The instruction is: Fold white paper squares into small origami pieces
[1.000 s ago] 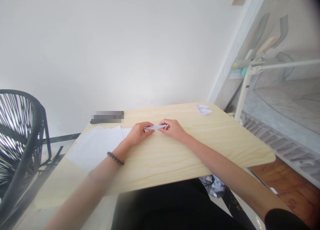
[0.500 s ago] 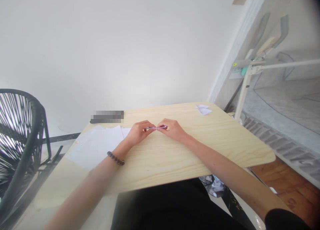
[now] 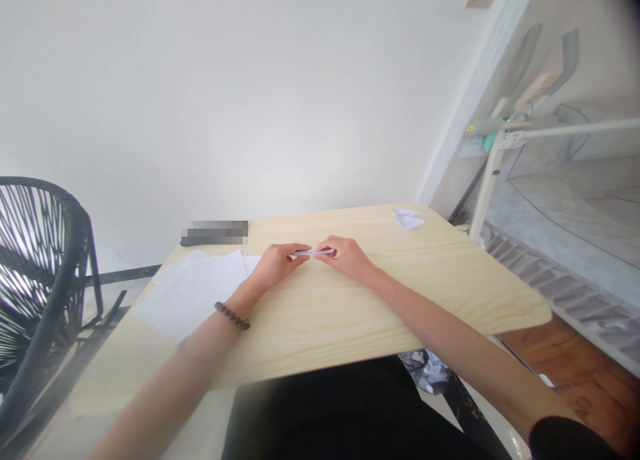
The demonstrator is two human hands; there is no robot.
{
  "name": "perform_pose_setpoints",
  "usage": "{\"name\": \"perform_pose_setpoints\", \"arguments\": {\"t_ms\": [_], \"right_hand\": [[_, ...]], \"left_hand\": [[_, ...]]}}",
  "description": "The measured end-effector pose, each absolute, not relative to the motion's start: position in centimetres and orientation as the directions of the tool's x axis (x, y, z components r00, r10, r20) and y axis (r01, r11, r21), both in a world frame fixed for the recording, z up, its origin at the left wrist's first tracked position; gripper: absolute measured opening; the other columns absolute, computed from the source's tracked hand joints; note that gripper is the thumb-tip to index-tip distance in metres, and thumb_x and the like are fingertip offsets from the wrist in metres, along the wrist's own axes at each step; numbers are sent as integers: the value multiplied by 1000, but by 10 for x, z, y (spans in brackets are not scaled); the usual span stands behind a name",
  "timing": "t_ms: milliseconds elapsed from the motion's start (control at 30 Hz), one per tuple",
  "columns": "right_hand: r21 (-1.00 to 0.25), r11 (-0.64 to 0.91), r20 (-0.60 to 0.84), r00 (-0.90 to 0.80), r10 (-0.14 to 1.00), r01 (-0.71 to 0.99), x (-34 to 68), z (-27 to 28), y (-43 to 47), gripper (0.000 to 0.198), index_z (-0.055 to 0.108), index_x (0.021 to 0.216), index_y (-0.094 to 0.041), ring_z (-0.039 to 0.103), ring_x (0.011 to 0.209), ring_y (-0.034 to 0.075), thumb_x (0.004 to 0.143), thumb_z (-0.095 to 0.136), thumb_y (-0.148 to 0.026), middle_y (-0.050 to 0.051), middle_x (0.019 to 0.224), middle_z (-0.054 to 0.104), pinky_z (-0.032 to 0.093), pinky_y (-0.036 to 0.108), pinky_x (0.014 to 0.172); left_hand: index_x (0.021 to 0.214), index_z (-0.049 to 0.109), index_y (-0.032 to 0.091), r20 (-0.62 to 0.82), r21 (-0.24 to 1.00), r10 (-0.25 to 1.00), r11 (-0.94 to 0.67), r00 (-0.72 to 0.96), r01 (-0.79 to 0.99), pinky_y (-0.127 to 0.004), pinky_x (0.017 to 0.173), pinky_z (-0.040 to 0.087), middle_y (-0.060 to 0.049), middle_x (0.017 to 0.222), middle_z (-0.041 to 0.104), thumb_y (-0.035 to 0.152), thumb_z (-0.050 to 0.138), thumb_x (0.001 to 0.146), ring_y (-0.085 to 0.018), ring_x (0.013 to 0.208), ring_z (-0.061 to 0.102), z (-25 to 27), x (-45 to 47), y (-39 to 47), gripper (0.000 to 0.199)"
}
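Observation:
A small folded piece of white paper (image 3: pixel 313 252) is held nearly edge-on above the table (image 3: pixel 320 327). My left hand (image 3: pixel 280 263) pinches its left end between thumb and fingers. At the other end, my right hand (image 3: pixel 344 257) grips it the same way, and the fingertips of both hands are a small gap apart. The paper's folds are hard to make out from this angle. Beside my left forearm lie several flat white sheets (image 3: pixel 195 290). Two small folded paper pieces (image 3: pixel 407 219) rest at the far right of the table.
A dark, blurred-out object (image 3: pixel 215 233) lies at the table's far left edge. To the left stands a black woven chair (image 3: pixel 75 233). A white metal frame (image 3: pixel 487 187) rises beyond the right edge. Crumpled silvery material (image 3: pixel 430 373) shows below the near edge.
Both hands keep their hold on the folded paper. My fingertips have drawn slightly apart, and the paper between them now looks straighter.

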State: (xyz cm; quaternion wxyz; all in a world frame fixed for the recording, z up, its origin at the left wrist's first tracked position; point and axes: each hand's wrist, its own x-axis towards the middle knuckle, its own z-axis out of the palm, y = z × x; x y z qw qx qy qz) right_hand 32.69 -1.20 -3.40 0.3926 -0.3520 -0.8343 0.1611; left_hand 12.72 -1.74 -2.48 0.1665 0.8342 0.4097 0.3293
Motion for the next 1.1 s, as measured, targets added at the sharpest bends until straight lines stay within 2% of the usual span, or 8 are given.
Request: {"name": "perform_pose_setpoints", "arguments": {"t_ms": [367,733,1100], "right_hand": [[-499,673,523,-430,736,546,329,-31,-11,11,60,80,-19,50,62,9,75,53,-27,0,77,61,36,21,61],[-521,664,527,-410,744,536,333,-34,-7,11,60,77,-19,50,62,9,74,54,-28,0,76,60,37,21,60],[-504,673,529,-422,736,541,333,-34,-8,9,60,76,-20,52,63,9,76,53,-27,0,77,59,38,21,60]], "left_hand": [[86,65,22,369,510,809,-588,458,628,-20,66,44,2,81,67,38,44,79,-12,67,60,-18,126,-19,27],[85,63,22,314,588,884,-467,345,661,-19,61,44,2,79,66,41,53,71,-11,61,60,-24,122,-15,26],[85,64,24,332,449,879,-466,342,762,-19,57,41,4,77,66,38,48,73,-9,54,57,-25,121,-14,24]]}}
